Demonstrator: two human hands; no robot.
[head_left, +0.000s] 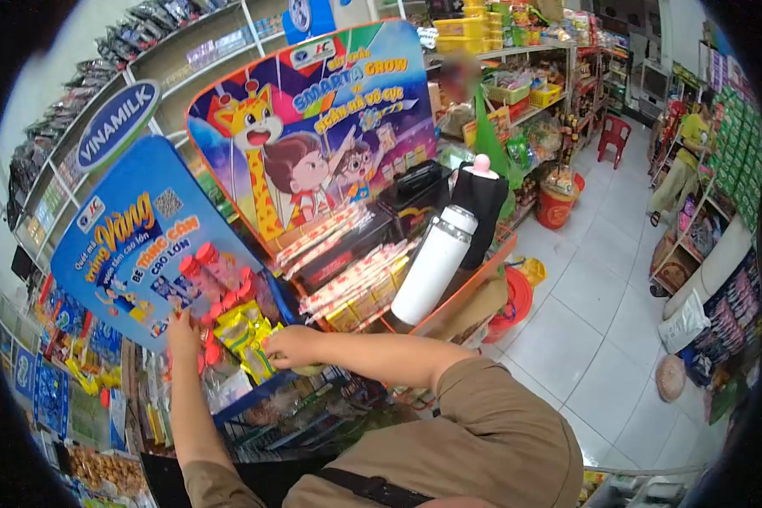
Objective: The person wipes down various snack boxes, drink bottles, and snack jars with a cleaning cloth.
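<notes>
Several glossy yellow plastic packets [244, 328] sit bunched in a blue-rimmed tray [239, 409], perhaps steadied by the part-curled right hand [293, 346]; bent-fingered left hand [183, 333] borders red-capped pink plastic jars [220, 269], both grips indiscernible.

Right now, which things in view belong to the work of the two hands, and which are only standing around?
Seems in the work:
- yellow packets, at the right hand
- red-capped containers, near the left hand

Only around:
- white bottle
- red chair
- VINAMILK sign
</notes>
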